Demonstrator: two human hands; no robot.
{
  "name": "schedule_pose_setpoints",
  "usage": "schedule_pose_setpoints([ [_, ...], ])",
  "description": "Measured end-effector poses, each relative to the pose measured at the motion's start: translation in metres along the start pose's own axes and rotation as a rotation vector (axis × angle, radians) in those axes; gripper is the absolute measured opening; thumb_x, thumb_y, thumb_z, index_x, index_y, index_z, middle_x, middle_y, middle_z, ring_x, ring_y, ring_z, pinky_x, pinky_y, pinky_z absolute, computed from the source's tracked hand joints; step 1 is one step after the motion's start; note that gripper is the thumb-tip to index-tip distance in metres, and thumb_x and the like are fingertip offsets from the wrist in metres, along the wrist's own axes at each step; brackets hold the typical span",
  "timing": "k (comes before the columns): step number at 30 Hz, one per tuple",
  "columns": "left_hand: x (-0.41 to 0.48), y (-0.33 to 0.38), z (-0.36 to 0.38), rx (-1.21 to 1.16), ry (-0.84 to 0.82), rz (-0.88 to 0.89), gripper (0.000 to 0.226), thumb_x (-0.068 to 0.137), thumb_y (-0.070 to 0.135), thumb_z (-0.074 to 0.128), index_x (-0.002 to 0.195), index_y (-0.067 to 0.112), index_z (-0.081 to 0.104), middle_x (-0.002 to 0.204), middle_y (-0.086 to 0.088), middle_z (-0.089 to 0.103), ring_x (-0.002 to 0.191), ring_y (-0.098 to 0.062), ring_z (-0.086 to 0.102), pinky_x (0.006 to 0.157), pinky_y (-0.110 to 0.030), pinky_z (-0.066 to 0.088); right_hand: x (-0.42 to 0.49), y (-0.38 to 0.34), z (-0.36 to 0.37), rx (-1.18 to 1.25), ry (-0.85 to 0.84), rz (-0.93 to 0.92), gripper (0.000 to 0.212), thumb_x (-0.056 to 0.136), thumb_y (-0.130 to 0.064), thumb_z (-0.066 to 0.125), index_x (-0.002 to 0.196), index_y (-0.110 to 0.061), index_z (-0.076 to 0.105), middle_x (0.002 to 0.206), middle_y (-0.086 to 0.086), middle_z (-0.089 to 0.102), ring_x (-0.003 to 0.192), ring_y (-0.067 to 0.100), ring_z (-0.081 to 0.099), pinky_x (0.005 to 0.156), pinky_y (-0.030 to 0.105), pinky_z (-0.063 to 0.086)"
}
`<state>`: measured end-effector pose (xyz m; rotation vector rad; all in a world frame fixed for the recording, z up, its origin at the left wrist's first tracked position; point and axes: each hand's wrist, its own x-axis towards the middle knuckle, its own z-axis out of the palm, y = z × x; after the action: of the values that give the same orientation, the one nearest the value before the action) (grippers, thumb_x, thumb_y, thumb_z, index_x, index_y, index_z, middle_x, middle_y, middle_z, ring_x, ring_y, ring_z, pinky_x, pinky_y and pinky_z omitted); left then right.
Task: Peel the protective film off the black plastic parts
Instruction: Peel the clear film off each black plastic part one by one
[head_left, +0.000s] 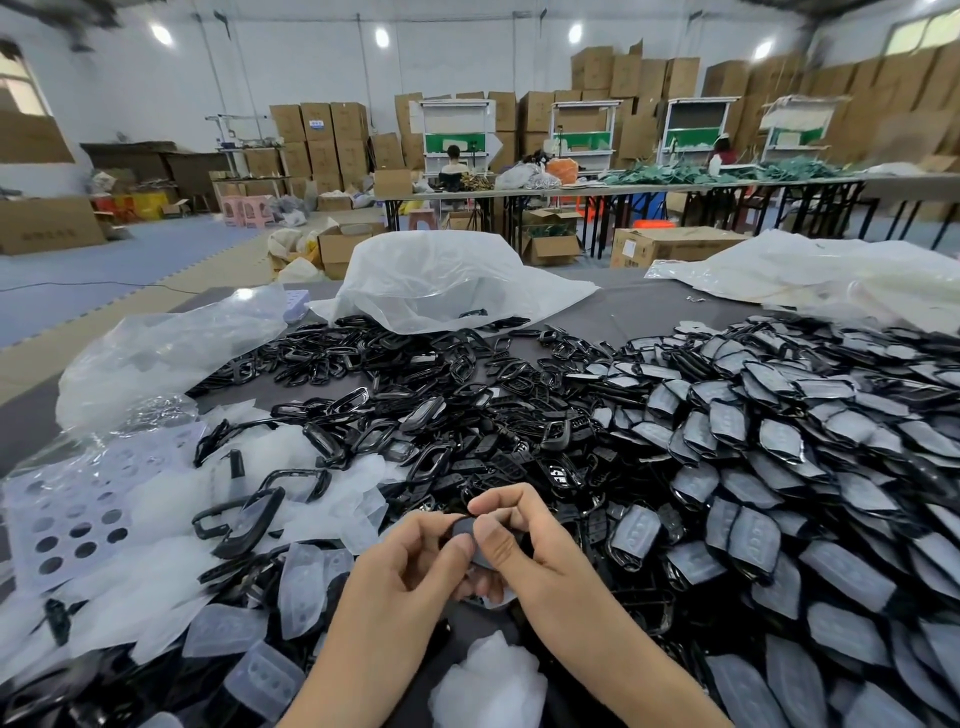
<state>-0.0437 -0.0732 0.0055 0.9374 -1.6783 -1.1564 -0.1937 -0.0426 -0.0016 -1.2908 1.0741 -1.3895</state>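
While both hands meet over the grey table (649, 306), left hand (410, 566) and right hand (535, 551) pinching one black plastic part (464, 526), film-covered parts (779, 441) heaped right, peeled film (156, 597) left

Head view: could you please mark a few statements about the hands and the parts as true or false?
1. The left hand and the right hand both pinch one part. True.
2. The film-covered parts are piled on the left. False: they are piled on the right.
3. Loose films lie on the left. True.
4. The bag at the table's far side is black. False: it is translucent white.
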Motion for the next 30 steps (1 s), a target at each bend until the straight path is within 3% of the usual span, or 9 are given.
schedule_pose_setpoints([
  [5,-0.0013,0.0033,-0.0003,-0.012,0.073,0.058,0.024,0.097,0.013,0.056,0.095,0.028,0.074,0.073,0.0,0.074,0.068,-0.005,0.07,0.065,-0.009,0.049,0.0013,-0.0014,-0.0007,0.102,0.036,-0.031,0.011,0.1,-0.011,0.057,0.11,-0.013,0.062,0.081,-0.003,0.071,0.071,0.012,0.066,0.068,0.022,0.053],
  [11,-0.0023,0.0046,0.0019,0.0,0.147,0.053,0.025,0.097,0.007,0.055,0.092,0.026,0.071,0.075,0.006,0.075,0.067,-0.001,0.069,0.063,-0.006,0.047,0.0057,-0.0006,0.0041,0.388,0.105,0.079,0.018,0.101,-0.003,0.052,0.106,-0.006,0.069,0.083,0.017,0.072,0.069,0.024,0.068,0.066,0.026,0.056],
  [16,-0.0045,0.0044,0.0032,0.025,0.138,0.091,0.024,0.097,0.005,0.056,0.094,0.023,0.07,0.076,0.005,0.074,0.067,-0.002,0.069,0.062,-0.006,0.048,0.0077,-0.0013,0.0073,0.417,0.149,0.131,0.011,0.097,0.0,0.057,0.099,-0.004,0.067,0.08,0.017,0.07,0.062,0.023,0.066,0.058,0.024,0.055],
  [22,-0.006,0.0009,0.0045,0.173,0.116,0.163,0.029,0.095,0.007,0.059,0.096,0.033,0.071,0.075,0.009,0.07,0.066,-0.002,0.064,0.06,-0.007,0.045,0.0081,0.0001,0.0049,0.373,0.147,0.176,0.007,0.092,0.001,0.065,0.092,-0.003,0.059,0.07,0.011,0.067,0.055,0.022,0.062,0.052,0.025,0.052],
  [27,-0.008,0.0028,0.007,0.297,0.075,0.246,0.027,0.096,0.029,0.049,0.111,0.04,0.068,0.095,0.018,0.069,0.09,-0.003,0.066,0.072,-0.007,0.045,0.0066,0.0004,0.0001,0.246,0.121,0.141,0.014,0.09,-0.002,0.07,0.08,-0.011,0.064,0.071,0.011,0.067,0.059,0.022,0.063,0.056,0.027,0.053],
  [30,-0.0088,0.0007,0.004,0.378,0.125,0.306,0.027,0.097,0.041,0.044,0.117,0.046,0.061,0.099,0.024,0.067,0.09,0.003,0.064,0.072,-0.006,0.045,0.0057,-0.0045,-0.002,0.163,0.171,0.11,0.018,0.087,-0.011,0.073,0.077,-0.013,0.057,0.07,0.01,0.066,0.057,0.019,0.062,0.056,0.024,0.051],
])
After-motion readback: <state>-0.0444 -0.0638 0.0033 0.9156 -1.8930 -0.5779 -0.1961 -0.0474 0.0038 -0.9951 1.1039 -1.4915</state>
